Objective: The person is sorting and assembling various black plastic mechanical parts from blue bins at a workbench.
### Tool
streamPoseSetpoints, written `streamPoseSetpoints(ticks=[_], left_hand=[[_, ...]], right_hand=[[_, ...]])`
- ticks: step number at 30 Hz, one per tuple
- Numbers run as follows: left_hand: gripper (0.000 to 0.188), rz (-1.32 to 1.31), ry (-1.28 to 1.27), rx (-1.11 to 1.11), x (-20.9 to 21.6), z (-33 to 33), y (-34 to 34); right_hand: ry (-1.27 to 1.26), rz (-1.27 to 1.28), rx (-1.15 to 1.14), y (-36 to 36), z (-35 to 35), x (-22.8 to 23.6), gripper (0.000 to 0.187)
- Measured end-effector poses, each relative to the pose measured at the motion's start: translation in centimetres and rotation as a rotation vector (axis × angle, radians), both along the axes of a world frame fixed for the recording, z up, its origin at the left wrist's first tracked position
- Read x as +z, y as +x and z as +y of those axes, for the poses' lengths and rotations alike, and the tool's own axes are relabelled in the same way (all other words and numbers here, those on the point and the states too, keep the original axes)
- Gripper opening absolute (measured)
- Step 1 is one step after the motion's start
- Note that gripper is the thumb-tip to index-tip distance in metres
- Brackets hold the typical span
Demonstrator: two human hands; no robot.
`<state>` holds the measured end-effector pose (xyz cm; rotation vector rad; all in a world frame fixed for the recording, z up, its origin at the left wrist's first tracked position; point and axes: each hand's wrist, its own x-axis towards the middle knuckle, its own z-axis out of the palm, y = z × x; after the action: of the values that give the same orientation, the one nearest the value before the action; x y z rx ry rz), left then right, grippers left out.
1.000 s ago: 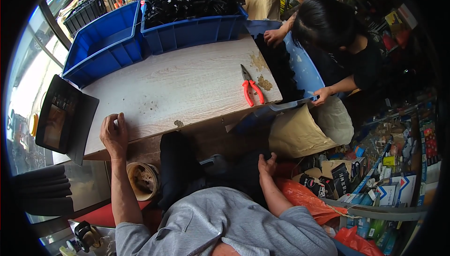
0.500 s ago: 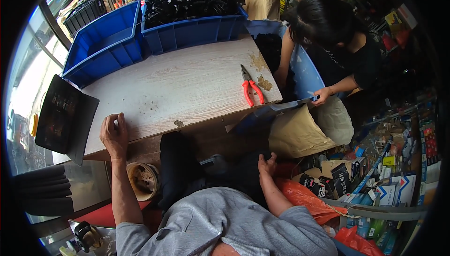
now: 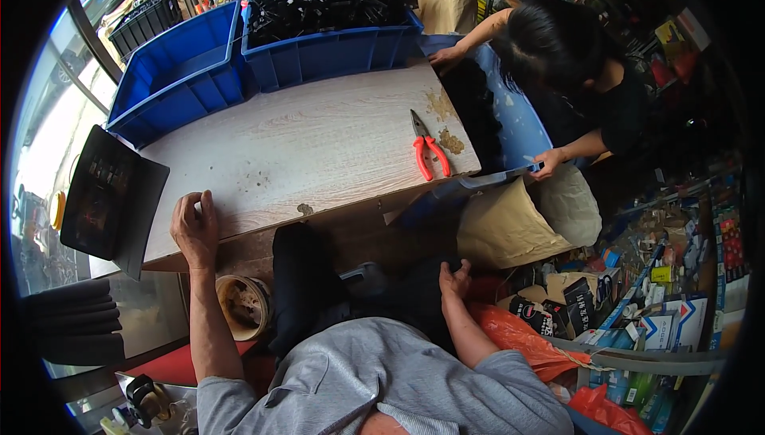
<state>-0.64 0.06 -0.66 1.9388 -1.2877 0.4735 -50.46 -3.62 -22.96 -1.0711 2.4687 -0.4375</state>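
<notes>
My left hand (image 3: pixel 194 228) rests on the near left edge of the pale wooden table (image 3: pixel 279 148). Its fingers bend loosely, the thumb stands apart, and nothing shows in them. Palm turned up, my right hand (image 3: pixel 454 280) lies by my right thigh with its fingers apart and holds nothing. Pliers with red handles (image 3: pixel 429 152) lie near the table's right end, out of reach of both hands. Closest to my left hand stands a dark tablet (image 3: pixel 100 196) in a folding cover.
Two blue crates (image 3: pixel 331 56) (image 3: pixel 179 68) line the table's far side; one is heaped with black parts. At right a co-worker (image 3: pixel 558 60) leans over a blue bin (image 3: pixel 522 120) with black contents. A paper sack (image 3: pixel 510 224), a bucket (image 3: pixel 243 307) and piled boxes (image 3: pixel 574 307) surround me.
The co-worker's one hand has come up out of the bin to its far rim, and the head has shifted slightly. My hands and the pliers stay where they were.
</notes>
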Motion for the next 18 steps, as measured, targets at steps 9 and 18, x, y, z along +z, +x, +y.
streamPoseSetpoints(ticks=[9,18], left_hand=[[0.013,0.021,0.002,-0.011,-0.1,0.1,0.1],[0.014,0.006,-0.006,0.001,-0.1,0.0,0.1]], right_hand=[[0.031,-0.034,0.037,-0.6,0.0,-0.9,0.071],[0.02,-0.027,0.038,-0.6,0.1,-1.2,0.071]])
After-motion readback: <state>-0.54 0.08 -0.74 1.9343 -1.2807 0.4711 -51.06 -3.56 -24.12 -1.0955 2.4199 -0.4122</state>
